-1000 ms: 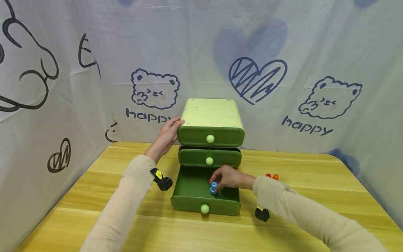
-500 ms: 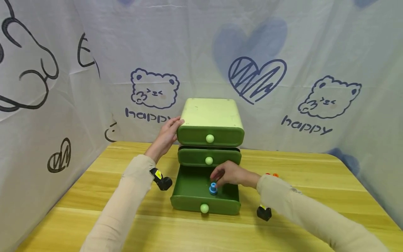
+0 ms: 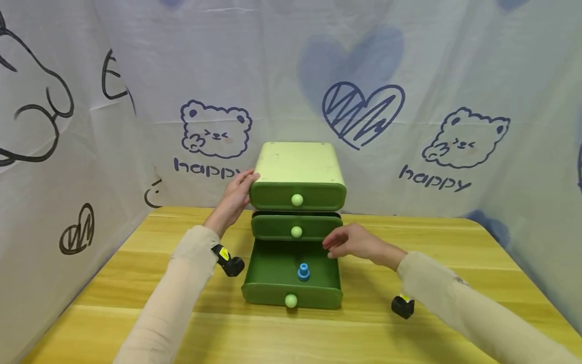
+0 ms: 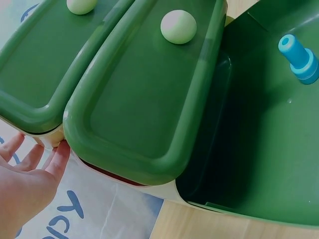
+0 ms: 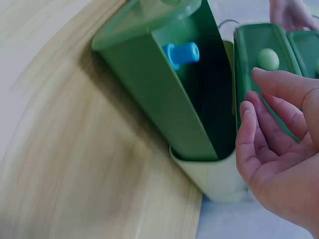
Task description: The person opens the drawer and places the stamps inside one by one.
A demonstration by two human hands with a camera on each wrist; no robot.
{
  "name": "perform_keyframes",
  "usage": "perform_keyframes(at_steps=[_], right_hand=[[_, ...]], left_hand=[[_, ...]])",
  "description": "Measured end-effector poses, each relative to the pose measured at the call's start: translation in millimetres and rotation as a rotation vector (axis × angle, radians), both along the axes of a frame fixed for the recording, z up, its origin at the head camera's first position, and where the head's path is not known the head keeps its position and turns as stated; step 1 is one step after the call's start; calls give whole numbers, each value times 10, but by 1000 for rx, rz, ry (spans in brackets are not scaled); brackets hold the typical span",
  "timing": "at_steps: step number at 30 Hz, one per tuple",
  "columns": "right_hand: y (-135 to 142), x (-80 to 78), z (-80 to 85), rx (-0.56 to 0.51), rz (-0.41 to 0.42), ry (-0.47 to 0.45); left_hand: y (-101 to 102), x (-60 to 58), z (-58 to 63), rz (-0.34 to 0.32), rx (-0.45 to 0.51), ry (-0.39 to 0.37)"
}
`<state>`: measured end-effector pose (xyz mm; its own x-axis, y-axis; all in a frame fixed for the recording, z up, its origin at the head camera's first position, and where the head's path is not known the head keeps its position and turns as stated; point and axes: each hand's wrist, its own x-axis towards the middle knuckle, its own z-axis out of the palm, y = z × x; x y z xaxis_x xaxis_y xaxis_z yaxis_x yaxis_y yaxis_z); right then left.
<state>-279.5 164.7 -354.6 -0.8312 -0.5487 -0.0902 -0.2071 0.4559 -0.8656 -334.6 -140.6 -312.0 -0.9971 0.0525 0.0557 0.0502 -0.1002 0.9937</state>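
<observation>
A small desktop cabinet (image 3: 297, 163) with a pale yellow-green shell and green drawers stands on the table. Its bottom drawer (image 3: 268, 293) is pulled out. Inside, toward the front, a small stepped blue plastic piece (image 3: 303, 272) stands upright; its exact kind is unclear. My left hand (image 3: 233, 200) rests on the cabinet's upper left side, its fingers (image 4: 58, 162) against the shell. Near the open drawer's right edge, my right hand (image 3: 361, 244) hovers with loosely bent fingers and nothing in them. The right wrist view shows this hand (image 5: 284, 144) in front of the drawer fronts.
Two drawers above, the middle drawer (image 3: 273, 227) and the top drawer (image 3: 273, 196), have round knobs. The wooden table (image 3: 191, 333) extends around the cabinet. A printed cloth (image 3: 282, 65) hangs behind it.
My right hand has let go of the blue piece and moved up and right, out of the drawer. My left hand stays on the cabinet. Red and orange pieces are now out of sight.
</observation>
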Motion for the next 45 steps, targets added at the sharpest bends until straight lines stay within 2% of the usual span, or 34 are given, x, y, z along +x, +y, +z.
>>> perform_keyframes(at_steps=[10,19,31,42,45], right_hand=[[422,-89,-23,14,-129,34],[771,-189,-146,74,-321,102],[1157,-166,-385,143,-365,168],[1325,-131,-637,143,-380,139],[1347,-117,-684,147,-393,156]], left_hand=[[-48,23,10,-7,-15,-10],[-64,17,10,-1,-9,-11],[-44,22,27,-6,-10,7],[-20,14,8,-17,9,5],[-11,16,2,-14,6,8]])
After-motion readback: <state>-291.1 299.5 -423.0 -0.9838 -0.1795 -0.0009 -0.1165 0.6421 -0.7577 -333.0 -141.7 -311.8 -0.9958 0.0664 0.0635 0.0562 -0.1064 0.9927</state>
